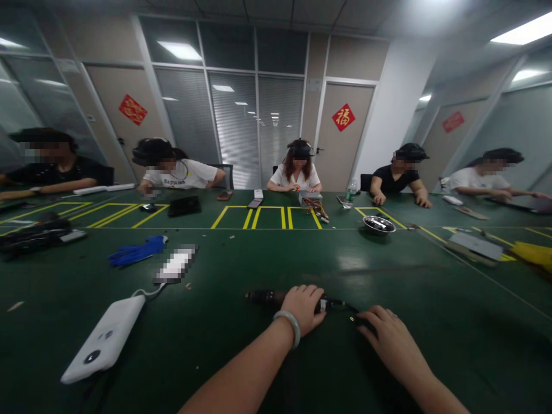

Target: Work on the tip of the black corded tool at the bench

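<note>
A black corded tool (259,296), by its shape an electric screwdriver, lies sideways on the green table with its narrow tip to the left. My left hand (302,307), with a pale bangle at the wrist, is wrapped over its body from above and hides the middle. From the tool's right end a thin black cord (340,303) runs toward my right hand (383,330). The fingers of that hand are bent together on the cord, low over the table. A tiny gold-coloured piece (352,319) shows beside the fingertips; its kind is too small to make out.
On the left are a white power bank (107,339) cabled to a phone (176,264) and a blue glove (138,251). Farther off stand a metal bowl (378,225) and a water bottle (350,195). Several people sit along the far side of the table (207,356).
</note>
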A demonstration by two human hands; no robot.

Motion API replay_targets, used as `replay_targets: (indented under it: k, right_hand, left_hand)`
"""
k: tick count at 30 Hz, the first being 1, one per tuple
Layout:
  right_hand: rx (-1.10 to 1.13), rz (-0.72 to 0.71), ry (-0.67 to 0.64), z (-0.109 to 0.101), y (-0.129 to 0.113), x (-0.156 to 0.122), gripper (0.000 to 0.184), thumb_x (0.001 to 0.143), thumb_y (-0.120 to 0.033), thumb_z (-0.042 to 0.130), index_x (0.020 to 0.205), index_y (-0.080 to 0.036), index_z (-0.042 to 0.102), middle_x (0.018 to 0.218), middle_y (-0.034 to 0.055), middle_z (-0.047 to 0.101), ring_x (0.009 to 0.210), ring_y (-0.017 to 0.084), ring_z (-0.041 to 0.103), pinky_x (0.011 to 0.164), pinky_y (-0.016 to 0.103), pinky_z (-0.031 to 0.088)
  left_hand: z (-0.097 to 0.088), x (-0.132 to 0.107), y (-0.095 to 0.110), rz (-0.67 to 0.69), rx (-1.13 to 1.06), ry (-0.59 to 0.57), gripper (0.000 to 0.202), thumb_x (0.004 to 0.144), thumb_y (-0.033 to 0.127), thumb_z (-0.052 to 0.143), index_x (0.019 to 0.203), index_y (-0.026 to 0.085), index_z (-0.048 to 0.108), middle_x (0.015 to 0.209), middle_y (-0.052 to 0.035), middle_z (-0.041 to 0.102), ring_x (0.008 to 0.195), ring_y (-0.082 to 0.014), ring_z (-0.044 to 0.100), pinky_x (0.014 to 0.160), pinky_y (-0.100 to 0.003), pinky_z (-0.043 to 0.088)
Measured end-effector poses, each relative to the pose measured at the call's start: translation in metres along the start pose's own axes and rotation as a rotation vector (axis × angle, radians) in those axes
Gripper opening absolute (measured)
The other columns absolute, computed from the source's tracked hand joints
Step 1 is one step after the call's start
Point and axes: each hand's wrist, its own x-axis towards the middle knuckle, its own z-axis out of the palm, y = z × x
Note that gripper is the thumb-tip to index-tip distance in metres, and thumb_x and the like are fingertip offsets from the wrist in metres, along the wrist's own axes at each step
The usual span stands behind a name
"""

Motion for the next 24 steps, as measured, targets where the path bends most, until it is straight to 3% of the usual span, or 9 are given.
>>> replay_targets:
  k: [5, 10, 13, 17, 24]
  right_hand:
    - [-0.081, 0.096, 0.052, 0.002, -0.016, -0.010, 0.024, 0.088, -0.038, 0.049, 0.096, -0.027, 0.069, 0.098, 0.0070, 0.059, 0.089, 0.025, 0.055, 0.080, 0.042, 0.043]
    - [-0.104, 0.152, 0.103, 0.003, -0.026, -0.018, 0.019, 0.086, -0.035, 0.053, 0.095, -0.026, 0.068, 0.098, 0.0074, 0.058, 0.089, 0.025, 0.055, 0.078, 0.042, 0.042]
    - [-0.090, 0.145, 0.087, 0.005, -0.033, -0.017, 0.018, 0.089, -0.033, 0.051, 0.092, -0.026, 0.067, 0.094, 0.0065, 0.057, 0.087, 0.024, 0.055, 0.078, 0.041, 0.042]
    - [-0.057, 0.122, 0.093, 0.018, -0.052, -0.016, 0.022, 0.094, -0.031, 0.043, 0.101, -0.026, 0.063, 0.095, 0.0054, 0.058, 0.087, 0.023, 0.054, 0.079, 0.040, 0.040]
    - [-0.003, 0.092, 0.184, 0.028, -0.067, -0.031, 0.021, 0.094, -0.036, 0.043, 0.107, -0.026, 0.056, 0.101, 0.0066, 0.055, 0.089, 0.023, 0.053, 0.080, 0.041, 0.037]
  left_hand:
    - [-0.001, 0.003, -0.002, 0.065, -0.021, -0.030, 0.055, 0.088, 0.047, 0.051, 0.139, 0.030, 0.038, 0.129, -0.0046, 0.052, 0.112, -0.0248, 0.051, 0.093, -0.040, 0.040]
    - [-0.004, -0.001, -0.005, 0.091, -0.037, -0.041, 0.050, 0.089, 0.046, 0.051, 0.137, 0.035, 0.040, 0.123, -0.0022, 0.055, 0.107, -0.0228, 0.053, 0.089, -0.038, 0.041]
    - [-0.008, -0.005, -0.004, 0.113, -0.066, -0.043, 0.049, 0.087, 0.045, 0.056, 0.133, 0.035, 0.044, 0.118, -0.0012, 0.058, 0.103, -0.0219, 0.055, 0.088, -0.036, 0.042]
    - [-0.020, -0.015, -0.008, 0.149, -0.124, -0.064, 0.047, 0.082, 0.044, 0.063, 0.127, 0.035, 0.050, 0.113, 0.0005, 0.060, 0.102, -0.0214, 0.056, 0.089, -0.036, 0.041]
    - [-0.037, -0.028, -0.019, 0.062, -0.121, -0.110, 0.045, 0.079, 0.043, 0.064, 0.122, 0.035, 0.053, 0.110, 0.0011, 0.061, 0.101, -0.0213, 0.056, 0.090, -0.036, 0.041]
